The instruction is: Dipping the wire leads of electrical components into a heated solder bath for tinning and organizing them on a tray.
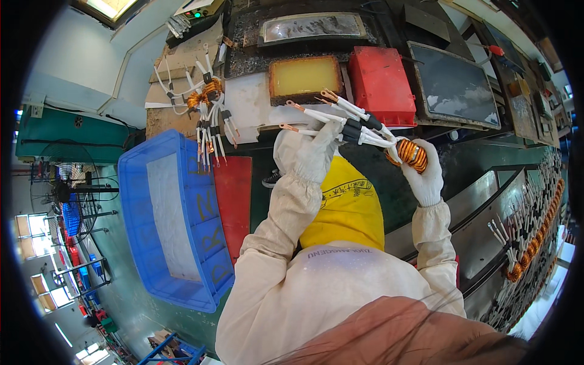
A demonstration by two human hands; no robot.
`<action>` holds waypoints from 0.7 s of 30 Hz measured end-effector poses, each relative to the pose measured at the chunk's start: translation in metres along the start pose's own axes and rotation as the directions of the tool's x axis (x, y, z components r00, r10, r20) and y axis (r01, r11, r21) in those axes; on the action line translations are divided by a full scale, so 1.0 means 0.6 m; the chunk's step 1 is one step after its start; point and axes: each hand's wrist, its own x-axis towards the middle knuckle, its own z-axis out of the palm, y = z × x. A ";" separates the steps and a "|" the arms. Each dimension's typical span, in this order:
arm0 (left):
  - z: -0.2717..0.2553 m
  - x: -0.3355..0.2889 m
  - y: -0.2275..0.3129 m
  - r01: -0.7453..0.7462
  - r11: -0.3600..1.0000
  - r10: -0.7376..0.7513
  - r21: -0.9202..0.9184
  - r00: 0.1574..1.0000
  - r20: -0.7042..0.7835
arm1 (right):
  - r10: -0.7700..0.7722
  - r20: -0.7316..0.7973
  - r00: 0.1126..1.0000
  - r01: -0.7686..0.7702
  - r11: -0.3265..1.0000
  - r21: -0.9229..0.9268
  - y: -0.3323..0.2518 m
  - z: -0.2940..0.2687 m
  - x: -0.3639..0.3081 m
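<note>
Orange copper-wound ring coil (412, 156): right grip (428, 175) clasps it, left grip (311, 153) its white-sleeved leads (374, 138); slackening could splay them.

Lettering shows on three things. On the yellow apron (347, 214) stands dark print (347, 192), a slanting row of Chinese characters with a closely packed block at its right end; its finest strokes are too small to tell. On the pale shirt (340, 283), just beside the apron's near edge, runs a single line of small greyish Latin capitals (331, 251). Well to the left of the apron, the blue bin (204, 228) bears large brownish-yellow letters (213, 241), spread out along the side toward the apron; some are faint and hard to make out.
</note>
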 end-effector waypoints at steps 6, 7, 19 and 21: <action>-0.020 -0.002 0.010 0.067 0.997 -0.065 -0.046 0.996 0.056 | -0.051 0.003 0.999 0.051 0.999 -0.006 -0.002 0.002 -0.011; -0.023 -0.002 0.011 0.062 0.997 -0.059 -0.048 0.997 0.055 | -0.055 0.005 0.998 0.056 0.998 -0.006 -0.003 0.001 -0.013; -0.033 -0.007 0.011 0.063 0.959 -0.044 -0.275 0.996 0.074 | -0.021 -0.121 0.992 0.025 0.999 0.039 -0.011 0.011 -0.025; -0.053 0.000 0.024 0.107 0.966 -0.095 -0.234 0.994 0.058 | -0.023 -0.124 0.992 0.028 0.999 0.035 -0.007 0.007 -0.025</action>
